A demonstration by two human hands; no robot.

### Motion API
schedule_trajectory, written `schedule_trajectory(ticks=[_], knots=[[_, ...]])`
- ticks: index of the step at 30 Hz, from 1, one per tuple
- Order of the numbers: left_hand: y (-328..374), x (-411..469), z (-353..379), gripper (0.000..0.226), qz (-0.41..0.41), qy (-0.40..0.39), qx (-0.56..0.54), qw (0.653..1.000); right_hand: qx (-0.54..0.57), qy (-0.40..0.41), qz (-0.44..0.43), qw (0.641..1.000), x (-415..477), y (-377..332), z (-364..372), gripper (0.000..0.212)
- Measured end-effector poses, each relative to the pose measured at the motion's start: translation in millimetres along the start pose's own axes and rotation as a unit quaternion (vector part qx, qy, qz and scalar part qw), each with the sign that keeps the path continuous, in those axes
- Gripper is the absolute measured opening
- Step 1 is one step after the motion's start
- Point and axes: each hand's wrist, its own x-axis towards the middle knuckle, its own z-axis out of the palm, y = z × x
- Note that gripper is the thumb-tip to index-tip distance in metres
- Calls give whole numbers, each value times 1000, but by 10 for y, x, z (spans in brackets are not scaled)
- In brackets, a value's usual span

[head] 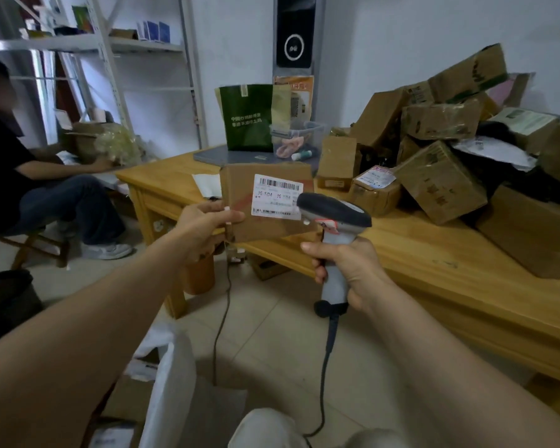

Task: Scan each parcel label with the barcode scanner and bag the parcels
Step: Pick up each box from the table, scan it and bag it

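Parcel point(267, 229), flat and brown, is held up in the air in front of the wooden table point(417, 250), its white label point(277, 197) facing us. Left hand point(204, 227) pinches its left edge. Right hand point(345, 268) is wrapped round the handle of the grey scanner point(333, 215), whose dark head covers the label's right corner. Behind, a big pile of boxes point(440, 179) crowds the table, next to a green bag point(246, 121) and a clear tub point(296, 137). A white bag point(170, 383) sits low by the knees.

wall point(401, 43) white | tile floor point(272, 334) beige | wooden table point(417, 250) (pale) | metal shelving point(143, 46)
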Motion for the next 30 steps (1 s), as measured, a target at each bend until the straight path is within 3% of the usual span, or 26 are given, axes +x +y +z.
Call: schedule_trajectory(ticks=[6,10,12,19,26,30], knots=[[-468,-41,-934,55,-34,147,21,988,-26,-56,110,992,227,464,377,15],[-963,-191,-1650,56,-92,250,46,963,-83,-107,160,978,358,889,752,8],[-1194,-298,-1985,44,-120,296,85,944,-109,-125,183,969,408,1092,976,9],[-1909,-477,-2581,50,-234,317,183,901,-251,-130,191,940,679,1844,1705,14],[-2064,-339,-2834,51,-229,321,225,891,-349,-142,197,905,922,2547,2247,12],[-2077,-283,-2934,46,-238,310,253,885,-363,-149,205,897,1006,2857,2398,28]])
